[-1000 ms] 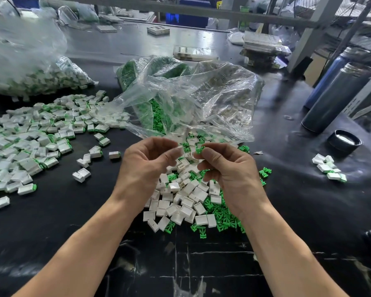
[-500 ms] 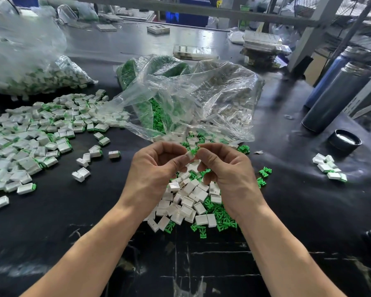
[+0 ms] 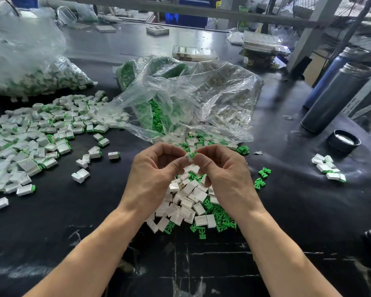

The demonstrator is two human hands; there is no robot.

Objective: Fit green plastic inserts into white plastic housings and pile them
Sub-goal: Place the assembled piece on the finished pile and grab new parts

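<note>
- At the middle of the black surface [image 3: 287, 211], above the loose stock: left hand [image 3: 152, 179] and right hand [image 3: 225, 176], raised, fingertips meeting.
- Left hand: fingers curled, pinching a white housing [image 3: 188, 157] at thumb and forefinger.
- Right hand: fingers curled, pinching a green insert [image 3: 193, 154] against that housing; how far it is seated, cannot tell.
- Beneath the hands: heap of empty white housings [image 3: 186, 202], with loose green inserts [image 3: 221, 219] scattered at its right and near edge.
- Behind the hands: crumpled clear plastic bags [image 3: 191, 97], open, holding green and white parts.
- Left side of the surface: wide pile of fitted pieces [image 3: 30, 138], white with green showing at the ends.
- Far left: a filled clear bag [image 3: 30, 78] of similar pieces.
- Right side: small cluster of fitted pieces [image 3: 328, 168]; black cap [image 3: 344, 142]; two tall cylindrical flasks [image 3: 336, 97] standing behind it.
</note>
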